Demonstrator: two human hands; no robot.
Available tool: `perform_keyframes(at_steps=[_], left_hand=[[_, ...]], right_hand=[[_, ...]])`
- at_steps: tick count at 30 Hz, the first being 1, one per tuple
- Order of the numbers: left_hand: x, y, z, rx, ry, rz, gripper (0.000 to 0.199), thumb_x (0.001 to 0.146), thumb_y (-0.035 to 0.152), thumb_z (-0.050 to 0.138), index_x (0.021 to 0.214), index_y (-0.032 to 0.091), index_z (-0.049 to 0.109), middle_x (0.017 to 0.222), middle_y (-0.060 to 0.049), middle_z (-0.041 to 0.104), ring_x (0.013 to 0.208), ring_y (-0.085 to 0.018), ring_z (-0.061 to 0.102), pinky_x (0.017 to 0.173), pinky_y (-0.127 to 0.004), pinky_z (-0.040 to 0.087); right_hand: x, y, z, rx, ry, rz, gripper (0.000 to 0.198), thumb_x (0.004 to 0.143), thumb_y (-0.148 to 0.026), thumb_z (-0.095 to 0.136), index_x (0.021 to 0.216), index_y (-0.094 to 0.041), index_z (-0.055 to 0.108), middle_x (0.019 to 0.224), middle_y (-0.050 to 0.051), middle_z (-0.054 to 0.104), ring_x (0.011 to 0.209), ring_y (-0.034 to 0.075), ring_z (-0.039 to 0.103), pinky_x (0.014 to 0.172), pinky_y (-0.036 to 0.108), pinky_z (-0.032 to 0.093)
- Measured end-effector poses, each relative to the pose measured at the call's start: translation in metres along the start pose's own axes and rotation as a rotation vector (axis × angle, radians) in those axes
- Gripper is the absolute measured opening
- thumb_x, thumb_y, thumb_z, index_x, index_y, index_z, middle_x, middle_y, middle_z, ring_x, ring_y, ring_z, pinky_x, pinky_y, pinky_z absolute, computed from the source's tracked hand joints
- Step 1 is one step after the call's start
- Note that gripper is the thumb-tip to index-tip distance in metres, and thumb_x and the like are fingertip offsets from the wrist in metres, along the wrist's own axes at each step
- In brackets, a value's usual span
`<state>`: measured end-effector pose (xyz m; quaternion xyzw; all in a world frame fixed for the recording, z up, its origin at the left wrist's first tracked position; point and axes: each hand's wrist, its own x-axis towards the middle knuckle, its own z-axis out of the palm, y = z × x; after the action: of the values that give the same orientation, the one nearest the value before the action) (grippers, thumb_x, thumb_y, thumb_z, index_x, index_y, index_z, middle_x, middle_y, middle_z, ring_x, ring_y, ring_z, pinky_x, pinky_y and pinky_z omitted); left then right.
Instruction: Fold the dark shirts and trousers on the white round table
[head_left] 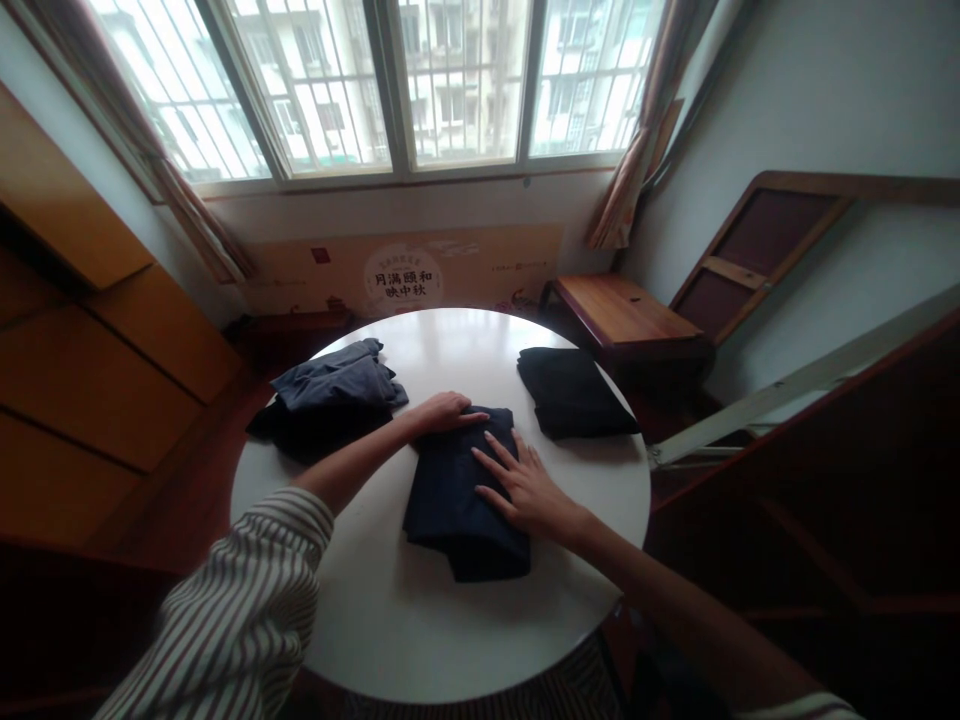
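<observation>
A folded dark blue garment [469,515] lies on the white round table [360,600] in front of me, its near edge slightly uneven. My left hand [448,411] is closed at the garment's far left corner, with its thumb lying on top of the cloth. Part of those fingers is hidden at the far edge. Flat on the garment's right side rests my right hand [525,487], fingers spread and holding nothing. To the left is a loose pile with grey clothing [337,378] over black clothing [319,428]. A folded black garment [576,392] sits at the right.
A low wooden table [630,308] stands beyond the round table on the right. Wooden cabinets [97,370] line the left side. Barred windows [457,80] with curtains are ahead. A dark slanted wooden panel [847,500] rises close on the right.
</observation>
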<state>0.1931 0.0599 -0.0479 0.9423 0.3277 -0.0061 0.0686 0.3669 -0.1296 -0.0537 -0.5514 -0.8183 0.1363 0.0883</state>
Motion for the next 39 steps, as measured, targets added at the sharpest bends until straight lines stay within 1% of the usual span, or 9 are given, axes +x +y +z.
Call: perform_keyframes(at_steps=[4, 10, 15, 18, 23, 27, 31, 34, 39], left_hand=[[0.024, -0.024, -0.009, 0.089, 0.056, -0.089, 0.062, 0.097, 0.066, 0.033, 0.090, 0.015, 0.068, 0.099, -0.014, 0.071, 0.095, -0.025, 0.066, 0.083, -0.031, 0.044], [0.041, -0.052, -0.011, 0.092, 0.073, -0.188, 0.057, 0.100, 0.058, 0.031, 0.101, 0.013, 0.066, 0.113, -0.016, 0.066, 0.108, -0.027, 0.059, 0.093, -0.036, 0.041], [0.040, -0.046, -0.012, 0.079, 0.113, -0.216, 0.048, 0.101, 0.052, 0.037, 0.123, 0.015, 0.058, 0.127, -0.016, 0.059, 0.120, -0.030, 0.051, 0.102, -0.045, 0.037], [0.030, -0.025, -0.017, 0.133, 0.244, -0.224, 0.045, 0.100, 0.036, 0.042, 0.138, 0.013, 0.048, 0.142, -0.020, 0.048, 0.131, -0.033, 0.041, 0.111, -0.055, 0.024], [-0.023, 0.027, 0.001, 0.078, 0.291, -0.165, 0.049, 0.102, 0.031, 0.034, 0.146, 0.011, 0.041, 0.155, -0.018, 0.036, 0.145, -0.032, 0.028, 0.116, -0.056, 0.022], [-0.081, 0.053, 0.030, 0.007, 0.182, -0.157, 0.060, 0.102, 0.045, 0.033, 0.150, 0.009, 0.034, 0.159, -0.020, 0.028, 0.148, -0.033, 0.022, 0.115, -0.058, 0.025], [-0.124, 0.062, 0.043, -0.062, 0.193, -0.117, 0.061, 0.102, 0.048, 0.033, 0.154, 0.015, 0.030, 0.161, -0.015, 0.024, 0.149, -0.030, 0.020, 0.117, -0.053, 0.026], [-0.141, 0.064, 0.041, -0.150, 0.268, -0.082, 0.055, 0.102, 0.047, 0.037, 0.150, 0.019, 0.039, 0.158, -0.012, 0.034, 0.147, -0.028, 0.029, 0.117, -0.047, 0.031], [-0.138, 0.052, 0.040, -0.370, 0.531, -0.233, 0.035, 0.103, 0.034, 0.037, 0.107, 0.021, 0.069, 0.118, -0.010, 0.064, 0.115, -0.022, 0.059, 0.106, -0.041, 0.046]], right_hand=[[0.033, 0.009, -0.014, -0.044, 0.010, -0.063, 0.060, 0.100, -0.055, 0.035, 0.153, -0.026, 0.036, 0.162, 0.005, 0.021, 0.150, 0.038, 0.004, 0.115, 0.067, 0.006], [0.044, 0.002, -0.008, 0.051, -0.075, -0.408, 0.069, 0.099, -0.058, 0.038, 0.157, -0.024, 0.024, 0.161, 0.006, 0.027, 0.149, 0.025, 0.019, 0.121, 0.052, 0.011], [0.012, -0.008, -0.002, 0.085, -0.066, -0.471, 0.077, 0.094, -0.059, 0.047, 0.156, -0.018, 0.027, 0.161, 0.011, 0.025, 0.150, 0.028, 0.015, 0.121, 0.050, 0.012], [0.008, -0.009, -0.008, 0.160, -0.042, -0.467, 0.063, 0.097, -0.053, 0.046, 0.149, -0.017, 0.043, 0.155, 0.011, 0.039, 0.146, 0.028, 0.029, 0.120, 0.048, 0.021], [0.045, 0.005, -0.024, 0.350, 0.279, -0.139, 0.043, 0.103, -0.035, 0.032, 0.103, -0.018, 0.070, 0.102, 0.011, 0.073, 0.099, 0.023, 0.068, 0.095, 0.036, 0.049], [0.093, 0.017, -0.035, 0.431, 0.352, -0.062, 0.028, 0.095, -0.025, 0.046, 0.108, -0.018, 0.069, 0.123, 0.012, 0.067, 0.119, 0.024, 0.059, 0.106, 0.037, 0.041], [0.132, 0.030, -0.041, 0.534, 0.380, 0.294, 0.043, 0.080, -0.022, 0.066, 0.120, -0.008, 0.062, 0.134, 0.023, 0.057, 0.132, 0.036, 0.046, 0.113, 0.049, 0.031], [0.151, 0.043, -0.043, 0.622, 0.360, 0.464, 0.045, 0.069, -0.024, 0.079, 0.107, -0.004, 0.063, 0.109, 0.025, 0.066, 0.114, 0.042, 0.058, 0.097, 0.053, 0.046], [0.163, 0.046, -0.039, 0.914, 0.295, 0.463, 0.030, 0.066, -0.029, 0.082, 0.081, -0.011, 0.063, 0.071, 0.009, 0.068, 0.070, 0.024, 0.068, 0.062, 0.034, 0.057]])
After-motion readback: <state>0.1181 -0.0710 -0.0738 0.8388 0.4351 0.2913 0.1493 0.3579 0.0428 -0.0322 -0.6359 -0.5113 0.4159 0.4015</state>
